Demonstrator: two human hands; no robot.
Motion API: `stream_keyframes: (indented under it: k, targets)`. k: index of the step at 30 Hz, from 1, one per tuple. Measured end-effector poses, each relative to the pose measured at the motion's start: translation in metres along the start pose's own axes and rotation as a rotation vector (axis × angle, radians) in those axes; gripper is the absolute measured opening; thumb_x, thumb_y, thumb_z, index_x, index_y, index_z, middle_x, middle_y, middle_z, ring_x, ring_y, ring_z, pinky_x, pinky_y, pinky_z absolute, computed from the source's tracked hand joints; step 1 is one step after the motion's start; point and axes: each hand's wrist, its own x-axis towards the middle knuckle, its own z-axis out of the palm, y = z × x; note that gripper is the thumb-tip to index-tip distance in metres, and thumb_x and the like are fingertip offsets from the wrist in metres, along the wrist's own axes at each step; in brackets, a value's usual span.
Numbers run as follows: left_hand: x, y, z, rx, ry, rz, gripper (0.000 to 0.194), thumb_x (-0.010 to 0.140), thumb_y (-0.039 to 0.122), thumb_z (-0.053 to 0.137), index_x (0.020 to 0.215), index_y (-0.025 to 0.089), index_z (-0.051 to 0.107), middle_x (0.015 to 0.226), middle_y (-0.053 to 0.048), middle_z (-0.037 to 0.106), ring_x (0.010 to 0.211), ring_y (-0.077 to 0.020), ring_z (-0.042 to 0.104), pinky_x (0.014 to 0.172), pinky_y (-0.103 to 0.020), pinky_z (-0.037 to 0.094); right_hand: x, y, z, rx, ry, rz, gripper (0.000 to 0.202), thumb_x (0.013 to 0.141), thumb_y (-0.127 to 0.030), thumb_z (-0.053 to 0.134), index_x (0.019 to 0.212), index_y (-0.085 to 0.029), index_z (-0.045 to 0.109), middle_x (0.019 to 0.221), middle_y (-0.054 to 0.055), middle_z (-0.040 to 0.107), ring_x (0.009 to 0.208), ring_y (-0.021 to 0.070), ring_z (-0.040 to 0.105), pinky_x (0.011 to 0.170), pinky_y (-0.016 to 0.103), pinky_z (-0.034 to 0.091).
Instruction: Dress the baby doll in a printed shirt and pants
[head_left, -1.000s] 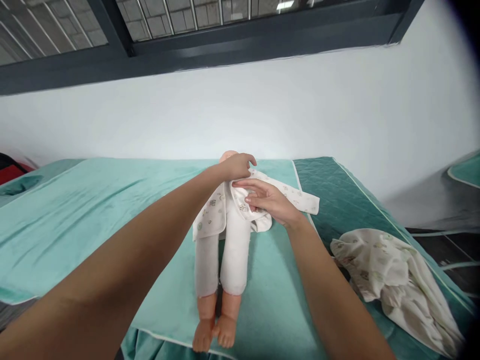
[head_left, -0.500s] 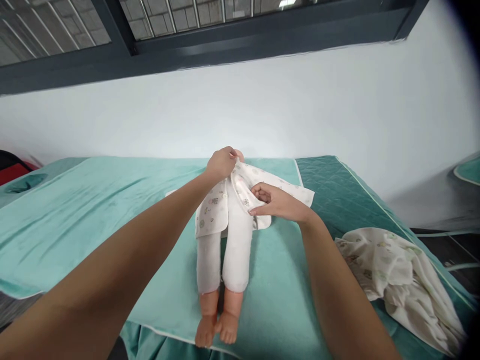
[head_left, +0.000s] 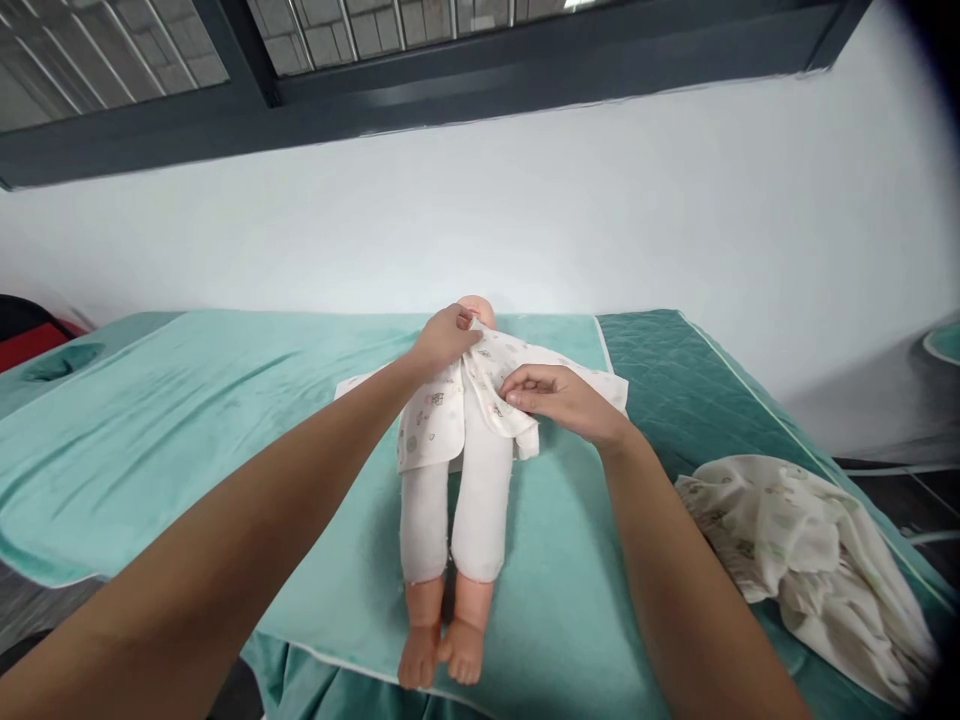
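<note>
A baby doll (head_left: 478,530) lies on its back with its feet toward me, its legs in white cloth down to the ankles. It wears a white printed baby shirt (head_left: 433,420), open down the front, with sleeves spread to both sides. At the collar, my left hand (head_left: 448,338) pinches the shirt's edge just below the doll's head (head_left: 478,308), covering part of the face. My right hand (head_left: 559,397) rests at the shirt's right front panel, thumb and fingers closed on the cloth at chest height.
Under the doll is a light green sheet (head_left: 570,600) over a darker green quilted mattress (head_left: 660,370). A crumpled white printed cloth (head_left: 810,560) lies at the right. Behind the bed stand a white wall (head_left: 525,210) and a dark window frame (head_left: 450,90).
My right hand's thumb has moved up from the panel's lower edge toward the fingers, and the panel lies flatter. My left hand has shifted slightly down, showing more of the doll's head.
</note>
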Motion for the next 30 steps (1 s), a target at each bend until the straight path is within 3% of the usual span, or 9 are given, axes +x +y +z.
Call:
stream_keyframes:
  k: [2, 6, 10, 13, 17, 20, 22, 26, 30]
  targets:
    - [0.004, -0.006, 0.0, -0.069, 0.032, -0.029, 0.026, 0.078, 0.019, 0.065, 0.105, 0.019, 0.063, 0.101, -0.003, 0.065, 0.086, -0.0164, 0.058, 0.073, -0.027, 0.041, 0.0, -0.002, 0.001, 0.001, -0.001, -0.024, 0.031, 0.082, -0.042, 0.077, 0.101, -0.019, 0.068, 0.095, 0.003, 0.062, 0.085, 0.0158, 0.055, 0.075, 0.027, 0.045]
    - [0.009, -0.015, 0.003, -0.219, 0.082, -0.13, 0.021, 0.079, 0.017, 0.062, 0.1, 0.019, 0.063, 0.091, -0.004, 0.064, 0.072, -0.0152, 0.056, 0.064, -0.027, 0.04, -0.004, -0.009, 0.001, -0.179, -0.19, -0.045, 0.055, 0.072, -0.038, 0.085, 0.121, -0.026, 0.063, 0.104, 0.003, 0.056, 0.089, 0.0165, 0.05, 0.076, 0.028, 0.045]
    - [0.005, -0.017, 0.004, -0.241, 0.15, -0.133, 0.018, 0.083, 0.022, 0.062, 0.1, 0.018, 0.063, 0.094, -0.005, 0.064, 0.073, -0.0149, 0.058, 0.064, -0.027, 0.042, -0.008, -0.015, 0.002, -0.373, -0.262, -0.111, 0.051, 0.081, -0.032, 0.075, 0.129, -0.03, 0.06, 0.119, 0.005, 0.054, 0.101, 0.0198, 0.05, 0.084, 0.031, 0.046]
    - [-0.01, -0.02, 0.001, -0.206, 0.253, -0.045, 0.018, 0.083, 0.023, 0.063, 0.1, 0.018, 0.062, 0.102, -0.005, 0.065, 0.081, -0.0149, 0.06, 0.072, -0.027, 0.046, -0.008, -0.017, 0.005, -0.395, -0.191, -0.135, 0.034, 0.087, -0.024, 0.065, 0.121, -0.028, 0.064, 0.12, 0.004, 0.057, 0.105, 0.0209, 0.053, 0.084, 0.03, 0.045]
    - [-0.054, -0.036, -0.002, -0.059, 0.338, 0.14, 0.014, 0.088, 0.021, 0.055, 0.1, 0.02, 0.062, 0.105, -0.004, 0.064, 0.096, -0.016, 0.06, 0.089, -0.03, 0.046, -0.005, -0.017, 0.012, -0.392, -0.006, -0.141, 0.018, 0.086, -0.025, 0.066, 0.103, -0.024, 0.07, 0.11, 0.003, 0.065, 0.098, 0.0204, 0.057, 0.083, 0.03, 0.044]
    - [-0.088, -0.049, -0.004, -0.025, 0.353, 0.14, 0.013, 0.091, 0.025, 0.052, 0.099, 0.022, 0.062, 0.098, -0.003, 0.064, 0.096, -0.017, 0.059, 0.089, -0.031, 0.046, -0.003, -0.019, 0.02, -0.365, 0.113, -0.143, 0.009, 0.086, -0.029, 0.067, 0.091, -0.022, 0.071, 0.098, 0.003, 0.067, 0.088, 0.0184, 0.057, 0.079, 0.03, 0.042]
    - [-0.102, -0.051, -0.006, -0.041, 0.346, 0.125, 0.011, 0.092, 0.028, 0.053, 0.094, 0.022, 0.063, 0.094, -0.002, 0.063, 0.094, -0.0173, 0.059, 0.088, -0.031, 0.046, -0.003, -0.02, 0.024, -0.32, 0.099, -0.139, 0.011, 0.086, -0.032, 0.069, 0.089, -0.021, 0.07, 0.094, 0.002, 0.067, 0.085, 0.0173, 0.056, 0.077, 0.029, 0.042]
    - [-0.108, -0.035, -0.008, 0.0, 0.263, 0.153, 0.017, 0.09, 0.034, 0.059, 0.079, 0.021, 0.062, 0.093, -0.003, 0.061, 0.099, -0.0199, 0.055, 0.095, -0.035, 0.043, -0.002, -0.016, 0.025, -0.215, 0.055, -0.041, 0.023, 0.084, -0.04, 0.073, 0.096, -0.021, 0.07, 0.086, 0.001, 0.067, 0.075, 0.0155, 0.056, 0.068, 0.028, 0.043]
    - [-0.108, -0.014, -0.002, 0.133, 0.181, 0.11, 0.018, 0.083, 0.039, 0.07, 0.08, 0.021, 0.065, 0.105, -0.006, 0.057, 0.11, -0.0259, 0.049, 0.099, -0.041, 0.041, -0.001, -0.008, 0.021, -0.123, 0.091, -0.023, 0.029, 0.085, -0.046, 0.072, 0.099, -0.02, 0.07, 0.094, 0.004, 0.07, 0.084, 0.0181, 0.063, 0.073, 0.029, 0.049]
